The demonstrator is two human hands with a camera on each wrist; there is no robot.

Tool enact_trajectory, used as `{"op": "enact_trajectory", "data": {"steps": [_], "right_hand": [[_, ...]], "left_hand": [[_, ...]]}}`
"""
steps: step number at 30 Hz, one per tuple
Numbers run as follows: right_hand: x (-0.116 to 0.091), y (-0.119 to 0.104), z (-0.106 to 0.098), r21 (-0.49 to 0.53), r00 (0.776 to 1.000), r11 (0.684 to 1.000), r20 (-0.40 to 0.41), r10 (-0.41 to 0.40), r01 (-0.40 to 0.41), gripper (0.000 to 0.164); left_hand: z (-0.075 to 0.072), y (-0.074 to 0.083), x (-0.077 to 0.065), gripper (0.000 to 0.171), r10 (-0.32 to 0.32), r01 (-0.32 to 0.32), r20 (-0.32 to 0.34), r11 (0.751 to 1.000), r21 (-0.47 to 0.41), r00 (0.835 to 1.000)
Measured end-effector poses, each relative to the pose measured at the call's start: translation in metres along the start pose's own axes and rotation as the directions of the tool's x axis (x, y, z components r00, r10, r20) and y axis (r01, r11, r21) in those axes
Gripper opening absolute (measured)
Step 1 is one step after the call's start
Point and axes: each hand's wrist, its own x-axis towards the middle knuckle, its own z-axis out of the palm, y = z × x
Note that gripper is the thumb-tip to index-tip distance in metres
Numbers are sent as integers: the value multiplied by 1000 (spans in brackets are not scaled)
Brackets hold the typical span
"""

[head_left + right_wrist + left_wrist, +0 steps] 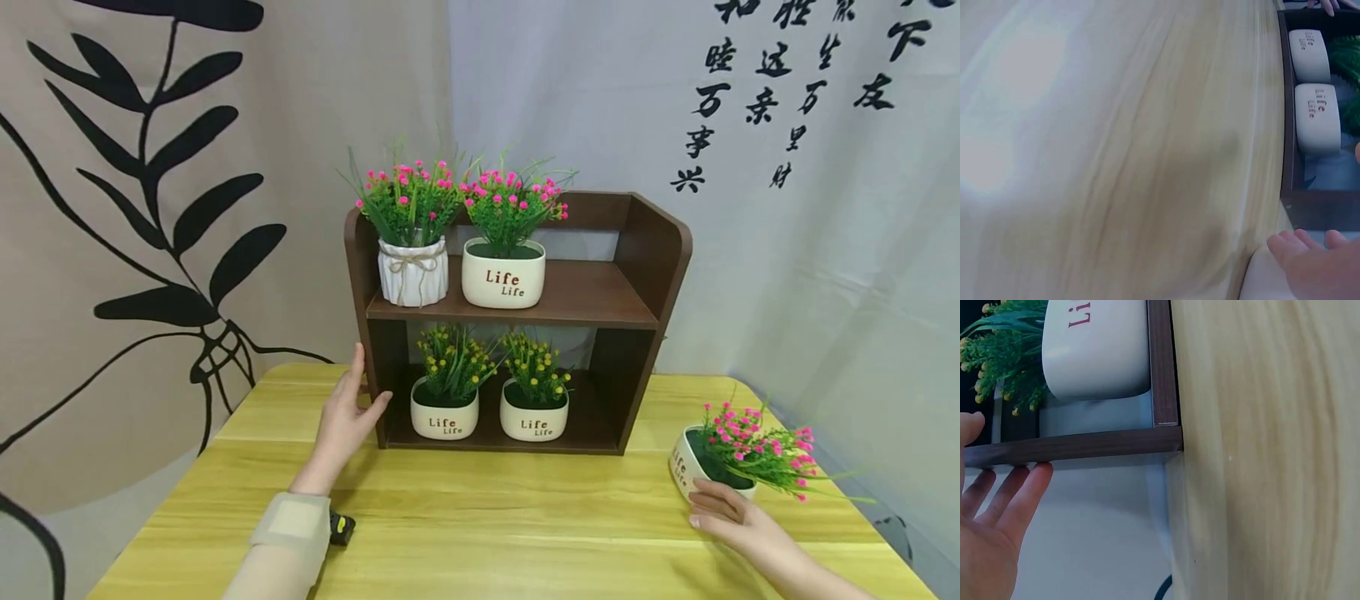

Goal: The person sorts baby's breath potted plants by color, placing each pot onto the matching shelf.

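Note:
A dark brown two-tier shelf [517, 321] stands on the table. My left hand [348, 421] is at its left side; in the left wrist view its straight fingers [1025, 494] touch the outer face of the side panel, with the thumb above the panel's edge. At the table's right, a white "Life" flowerpot [686, 467] with pink flowers leans rightward. My right hand [738, 521] is at the pot's near side, fingers loosely bent. In the right wrist view the right hand [1322, 265] shows extended fingers; most of that pot is out of frame.
The upper tier holds a white ribbed pot tied with twine [414, 271] and a "Life" pot [504, 279], both with pink flowers. Below stand two "Life" pots with yellow flowers, left [444, 412] and right [534, 412]. A printed cloth [750, 267] hangs behind the wooden table [480, 517].

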Motion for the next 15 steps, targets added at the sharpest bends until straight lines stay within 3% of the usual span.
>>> {"op": "enact_trajectory", "data": {"steps": [10,15], "right_hand": [[-16,23,-24,18,998,998,24,64,-65,69],[-19,28,-25,-8,992,994,-65,109,-109,73]], "left_hand": [[-1,0,1,99,63,-63,3,994,93,998],[-3,-1,3,100,62,-62,8,994,93,998]]}}
